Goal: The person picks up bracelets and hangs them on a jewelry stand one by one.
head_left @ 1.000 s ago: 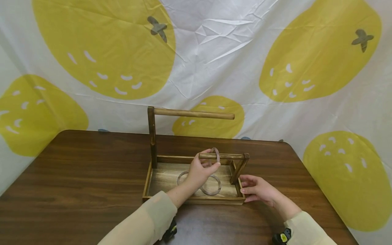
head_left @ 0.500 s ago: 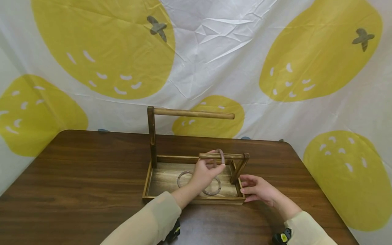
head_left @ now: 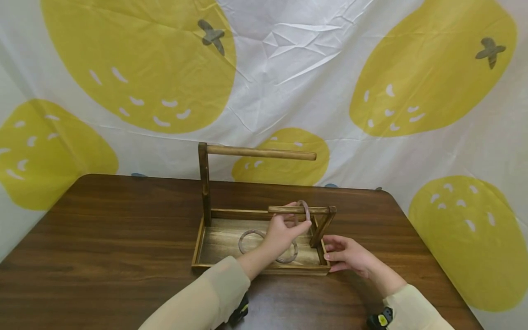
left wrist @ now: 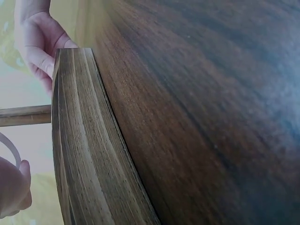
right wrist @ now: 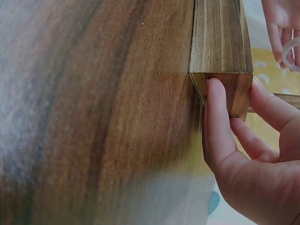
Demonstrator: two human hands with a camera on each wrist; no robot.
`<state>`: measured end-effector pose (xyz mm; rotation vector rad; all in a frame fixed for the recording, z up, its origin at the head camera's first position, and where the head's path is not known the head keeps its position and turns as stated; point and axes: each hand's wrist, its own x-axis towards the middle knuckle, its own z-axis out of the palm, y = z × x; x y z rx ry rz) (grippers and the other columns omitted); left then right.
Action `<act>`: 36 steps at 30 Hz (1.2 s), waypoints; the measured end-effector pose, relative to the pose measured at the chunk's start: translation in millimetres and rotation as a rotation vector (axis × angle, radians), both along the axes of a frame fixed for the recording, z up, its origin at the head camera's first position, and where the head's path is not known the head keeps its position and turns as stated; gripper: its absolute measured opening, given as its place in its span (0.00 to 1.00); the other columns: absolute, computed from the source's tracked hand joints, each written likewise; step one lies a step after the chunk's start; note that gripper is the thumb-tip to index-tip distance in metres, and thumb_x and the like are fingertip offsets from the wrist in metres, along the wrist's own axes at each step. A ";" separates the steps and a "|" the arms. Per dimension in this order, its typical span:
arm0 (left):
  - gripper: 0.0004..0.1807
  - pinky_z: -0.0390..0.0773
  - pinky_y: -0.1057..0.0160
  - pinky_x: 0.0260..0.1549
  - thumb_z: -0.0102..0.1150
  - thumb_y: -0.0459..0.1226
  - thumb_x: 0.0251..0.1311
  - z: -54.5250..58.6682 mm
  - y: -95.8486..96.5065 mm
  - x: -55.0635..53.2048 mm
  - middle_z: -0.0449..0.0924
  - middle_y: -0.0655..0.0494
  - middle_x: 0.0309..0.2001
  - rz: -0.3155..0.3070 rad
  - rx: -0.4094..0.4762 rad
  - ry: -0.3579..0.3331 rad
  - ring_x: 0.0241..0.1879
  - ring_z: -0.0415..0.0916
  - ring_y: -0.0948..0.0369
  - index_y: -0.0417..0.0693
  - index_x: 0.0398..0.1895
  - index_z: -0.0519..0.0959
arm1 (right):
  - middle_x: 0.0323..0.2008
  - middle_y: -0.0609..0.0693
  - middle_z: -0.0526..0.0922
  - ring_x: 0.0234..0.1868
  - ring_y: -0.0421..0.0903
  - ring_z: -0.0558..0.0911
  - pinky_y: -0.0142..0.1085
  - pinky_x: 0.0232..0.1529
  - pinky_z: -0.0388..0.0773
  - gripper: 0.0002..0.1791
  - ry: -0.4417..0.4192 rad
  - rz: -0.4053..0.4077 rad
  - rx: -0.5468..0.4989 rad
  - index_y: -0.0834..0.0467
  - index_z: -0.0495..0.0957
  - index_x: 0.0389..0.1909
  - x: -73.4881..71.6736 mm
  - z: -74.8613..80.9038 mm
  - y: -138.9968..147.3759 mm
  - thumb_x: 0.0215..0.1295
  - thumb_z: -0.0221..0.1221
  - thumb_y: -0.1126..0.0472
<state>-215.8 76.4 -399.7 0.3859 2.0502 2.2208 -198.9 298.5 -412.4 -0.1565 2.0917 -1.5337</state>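
Observation:
My left hand (head_left: pixel 284 233) pinches a pinkish translucent bangle (head_left: pixel 307 213) between thumb and fingers. The bangle hangs around the lower bar (head_left: pixel 288 210) of a wooden jewelry stand (head_left: pixel 198 247), close to that bar's upright post. At the stand's right end, my right hand (head_left: pixel 350 256) grips the tray corner; in the right wrist view its fingers (right wrist: pixel 218 117) lie against the end wall. Two more bangles lie flat in the tray: a left bangle (head_left: pixel 246 233), and a right bangle (head_left: pixel 295 253) partly covered by my left hand and wrist.
A taller post (head_left: pixel 205 183) at the stand's left carries a longer upper bar (head_left: pixel 260 152), above and behind the lower one. The stand sits on a dark wooden table (head_left: pixel 123 229). Behind hangs a white cloth (head_left: pixel 284 91) printed with yellow fruit.
My left hand has slid the bangle rightward along the lower bar, from mid-bar toward its post. The right hand and the stand have stayed put.

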 end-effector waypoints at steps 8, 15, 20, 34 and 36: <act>0.33 0.79 0.60 0.46 0.62 0.39 0.57 2.5 3.4 0.0 0.67 0.41 0.63 -0.029 0.020 -0.019 0.55 0.73 0.44 0.40 0.65 0.65 | 0.58 0.75 0.62 0.42 0.42 0.79 0.41 0.41 0.82 0.43 -0.005 -0.001 0.005 0.76 0.45 0.67 0.1 0.0 -0.2 0.62 0.59 0.62; 0.34 0.79 0.58 0.49 0.62 0.40 0.57 2.4 4.1 -0.7 0.66 0.41 0.64 -0.045 0.025 -0.045 0.56 0.72 0.45 0.43 0.67 0.63 | 0.59 0.76 0.61 0.43 0.43 0.79 0.42 0.42 0.82 0.43 -0.003 0.000 0.005 0.77 0.45 0.67 0.7 0.9 -0.7 0.62 0.59 0.62; 0.37 0.79 0.57 0.48 0.62 0.40 0.57 1.6 -0.4 -2.4 0.67 0.37 0.60 -0.069 0.011 -0.055 0.53 0.75 0.45 0.45 0.69 0.60 | 0.59 0.76 0.61 0.44 0.44 0.79 0.42 0.42 0.82 0.42 -0.005 0.000 0.008 0.76 0.45 0.68 0.6 1.6 -0.8 0.63 0.59 0.62; 0.39 0.77 0.51 0.50 0.62 0.45 0.57 -1.8 -32.2 -4.4 0.55 0.43 0.68 -0.068 -0.061 -0.073 0.55 0.70 0.44 0.51 0.70 0.56 | 0.59 0.76 0.61 0.43 0.43 0.79 0.41 0.41 0.82 0.42 0.006 -0.011 0.008 0.76 0.46 0.67 1.9 1.6 -1.1 0.62 0.60 0.63; 0.39 0.77 0.51 0.49 0.63 0.47 0.56 -1.7 -36.2 -4.2 0.56 0.44 0.67 -0.055 -0.089 -0.075 0.55 0.69 0.45 0.54 0.70 0.57 | 0.58 0.76 0.61 0.43 0.43 0.79 0.41 0.40 0.82 0.42 0.007 -0.010 0.005 0.76 0.46 0.67 2.3 2.0 -1.3 0.62 0.59 0.63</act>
